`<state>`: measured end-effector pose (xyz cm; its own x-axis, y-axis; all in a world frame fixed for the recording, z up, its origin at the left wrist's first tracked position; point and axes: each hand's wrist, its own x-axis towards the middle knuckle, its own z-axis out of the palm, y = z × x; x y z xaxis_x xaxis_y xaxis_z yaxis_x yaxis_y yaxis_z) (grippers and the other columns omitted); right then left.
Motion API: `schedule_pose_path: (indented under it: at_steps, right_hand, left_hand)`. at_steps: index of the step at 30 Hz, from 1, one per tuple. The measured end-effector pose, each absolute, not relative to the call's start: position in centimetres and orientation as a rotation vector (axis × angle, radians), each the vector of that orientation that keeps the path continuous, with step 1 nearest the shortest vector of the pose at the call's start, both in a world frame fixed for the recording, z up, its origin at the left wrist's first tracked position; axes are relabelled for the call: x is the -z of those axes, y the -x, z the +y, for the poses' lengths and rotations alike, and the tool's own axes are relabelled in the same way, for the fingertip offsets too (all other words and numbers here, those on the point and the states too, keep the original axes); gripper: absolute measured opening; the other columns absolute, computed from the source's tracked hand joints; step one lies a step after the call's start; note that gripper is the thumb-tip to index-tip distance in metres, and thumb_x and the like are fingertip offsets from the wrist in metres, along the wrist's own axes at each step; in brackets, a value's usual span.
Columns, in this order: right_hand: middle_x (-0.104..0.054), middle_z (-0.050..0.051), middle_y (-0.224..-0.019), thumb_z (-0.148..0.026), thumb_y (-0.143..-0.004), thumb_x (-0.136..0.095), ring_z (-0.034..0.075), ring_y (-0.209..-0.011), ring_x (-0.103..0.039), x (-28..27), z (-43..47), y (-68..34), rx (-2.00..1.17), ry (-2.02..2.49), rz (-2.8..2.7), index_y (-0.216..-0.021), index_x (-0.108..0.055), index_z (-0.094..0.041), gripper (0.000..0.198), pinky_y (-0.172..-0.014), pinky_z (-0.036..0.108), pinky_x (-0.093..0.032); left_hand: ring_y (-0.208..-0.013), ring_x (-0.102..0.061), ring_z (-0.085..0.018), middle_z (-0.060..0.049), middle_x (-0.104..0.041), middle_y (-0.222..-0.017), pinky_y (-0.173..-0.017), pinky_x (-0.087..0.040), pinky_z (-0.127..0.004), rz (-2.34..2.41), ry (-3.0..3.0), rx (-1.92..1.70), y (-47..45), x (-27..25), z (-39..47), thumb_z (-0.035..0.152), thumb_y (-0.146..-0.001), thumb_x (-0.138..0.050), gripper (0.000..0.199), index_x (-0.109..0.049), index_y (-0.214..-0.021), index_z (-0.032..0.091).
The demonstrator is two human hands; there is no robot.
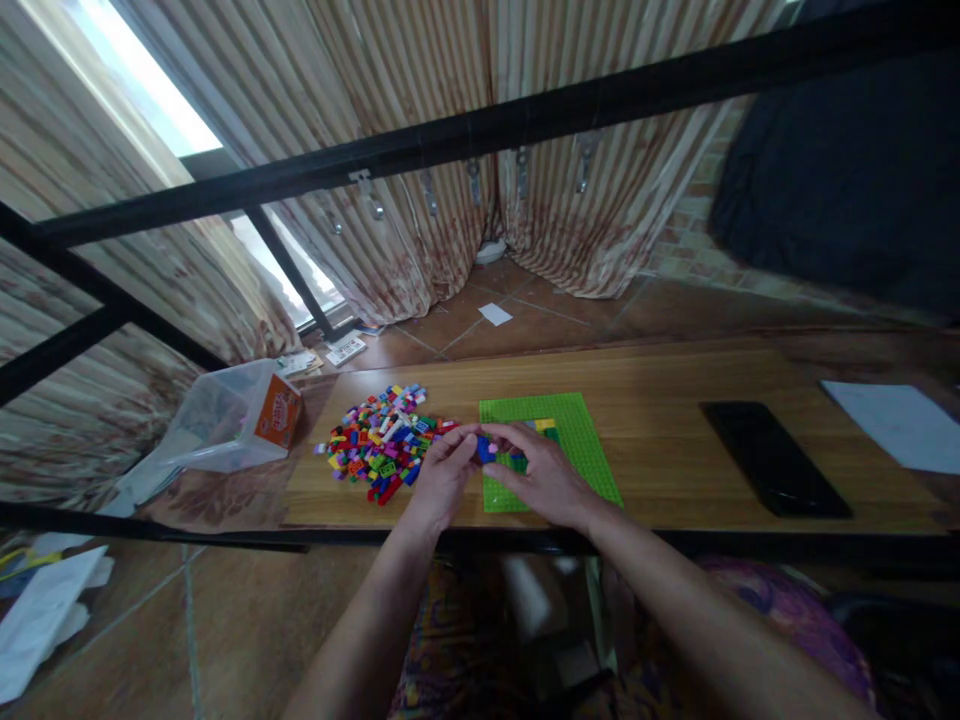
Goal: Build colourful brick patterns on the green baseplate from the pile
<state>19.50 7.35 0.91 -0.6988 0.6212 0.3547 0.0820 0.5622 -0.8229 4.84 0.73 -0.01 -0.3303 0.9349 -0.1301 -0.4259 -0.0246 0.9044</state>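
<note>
Over the left part of a green studded baseplate [589,460], my two hands meet around a small blue toy brick [484,451] with a pink piece against its right side. Thumb and fingers of my left hand [441,478] pinch the blue brick from the left. My right hand [549,478] curves around it from the other side, fingertips closed on it. Partly hidden by my right hand, yellow and dark green bricks [550,428] sit on the baseplate. Just left of my left hand, a heap of mixed coloured bricks [382,440] lies on the wooden table.
A clear plastic bin [225,425] with an orange label stands off the table's left end. On the wooden table [660,450], a black phone-like slab [772,458] lies to the right, with white paper [900,422] beyond. A dark metal bar [450,130] crosses in front of the curtains.
</note>
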Motion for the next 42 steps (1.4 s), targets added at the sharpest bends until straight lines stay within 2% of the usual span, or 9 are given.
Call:
schedule_pose_path:
  at_steps: [10, 16, 22, 26, 28, 31, 34, 38, 42]
  right_hand:
    - [-0.064, 0.002, -0.091, -0.031, -0.083, -0.063, 0.015, -0.083, -0.057, -1.2, 8.0, -20.8, -1.132, 0.637, -2.084, -0.106, -0.065, -0.023, 0.025, -0.074, 0.028, -0.044]
    - [-0.066, 0.0, -0.073, -0.033, -0.082, -0.059, 0.013, -0.067, -0.057, -0.4, 7.6, -19.9, -1.402, 0.753, -1.845, -0.08, -0.068, -0.018, 0.017, -0.066, 0.026, -0.042]
    - [-0.056, -0.004, -0.057, -0.034, -0.08, -0.059, 0.01, -0.053, -0.048, 0.4, 7.3, -19.4, -1.585, 0.744, -1.814, -0.072, -0.065, -0.018, 0.019, -0.054, 0.024, -0.037]
    - [-0.058, -0.002, -0.06, -0.035, -0.083, -0.056, 0.011, -0.055, -0.052, 1.0, 6.8, -19.0, -1.661, 0.753, -1.879, -0.075, -0.064, -0.018, 0.021, -0.056, 0.024, -0.04]
    - [-0.062, 0.0, -0.067, -0.03, -0.085, -0.053, 0.013, -0.062, -0.055, 1.5, 6.4, -18.7, -1.488, 0.783, -2.052, -0.078, -0.065, -0.018, 0.019, -0.061, 0.026, -0.042]
    - [-0.065, 0.004, -0.078, -0.022, -0.088, -0.05, 0.016, -0.077, -0.057, 2.4, 5.6, -18.2, -0.988, 0.719, -2.461, -0.078, -0.065, -0.019, 0.019, -0.072, 0.028, -0.041]
    - [-0.064, 0.004, -0.082, -0.021, -0.09, -0.047, 0.017, -0.082, -0.056, 3.1, 4.9, -17.4, -0.667, 0.62, -2.727, -0.081, -0.064, -0.02, 0.019, -0.074, 0.028, -0.039]
    - [-0.064, 0.005, -0.086, -0.022, -0.093, -0.044, 0.018, -0.086, -0.056, 3.3, 4.8, -15.9, -0.491, 0.619, -2.796, -0.087, -0.063, -0.02, 0.021, -0.076, 0.028, -0.039]
    - [-0.065, 0.006, -0.091, -0.022, -0.094, -0.043, 0.018, -0.09, -0.056, 3.3, 5.4, -15.0, -0.517, 0.689, -2.711, -0.097, -0.062, -0.018, 0.02, -0.081, 0.028, -0.04]
  left_hand:
    - [-0.076, -0.06, -0.013, -0.003, -0.067, -0.084, -0.073, -0.047, -0.025, 1.149, -0.655, -1.576, -6.0, -0.3, 1.4, 0.034, -0.072, -0.074, 0.033, -0.069, -0.1, 0.017]
    - [-0.076, -0.057, -0.012, -0.002, -0.065, -0.084, -0.074, -0.047, -0.025, 1.376, -0.823, -1.607, -6.8, -0.7, 0.4, 0.038, -0.076, -0.069, 0.029, -0.07, -0.095, 0.017]
    - [-0.07, -0.056, -0.01, 0.0, -0.064, -0.075, -0.068, -0.047, -0.022, 1.428, -0.794, -1.614, -7.1, 0.1, -1.2, 0.031, -0.069, -0.076, 0.026, -0.071, -0.091, 0.017]
    - [-0.069, -0.057, -0.01, 0.0, -0.066, -0.077, -0.069, -0.048, -0.023, 1.374, -0.672, -1.611, -6.3, 1.3, -2.9, 0.031, -0.067, -0.076, 0.027, -0.072, -0.09, 0.018]
    - [-0.07, -0.058, -0.011, -0.001, -0.067, -0.078, -0.069, -0.049, -0.024, 1.422, -0.611, -1.591, -5.7, 2.0, -4.1, 0.032, -0.065, -0.077, 0.029, -0.072, -0.089, 0.017]
    - [-0.066, -0.058, -0.011, -0.001, -0.067, -0.075, -0.062, -0.048, -0.022, 1.592, -0.521, -1.556, -4.5, 2.8, -6.1, 0.034, -0.061, -0.079, 0.033, -0.072, -0.088, 0.016]
    - [-0.061, -0.057, -0.01, -0.002, -0.067, -0.074, -0.055, -0.045, -0.02, 1.713, -0.482, -1.49, -3.1, 2.9, -7.8, 0.036, -0.059, -0.079, 0.038, -0.072, -0.09, 0.015]
    - [-0.059, -0.058, -0.011, -0.001, -0.066, -0.068, -0.051, -0.042, -0.019, 1.77, -0.465, -1.368, -1.6, 2.5, -8.4, 0.037, -0.059, -0.077, 0.043, -0.069, -0.094, 0.013]
    - [-0.056, -0.059, -0.011, 0.0, -0.064, -0.066, -0.049, -0.042, -0.019, 1.762, -0.421, -1.354, -1.0, 2.2, -7.7, 0.035, -0.059, -0.078, 0.043, -0.066, -0.095, 0.013]
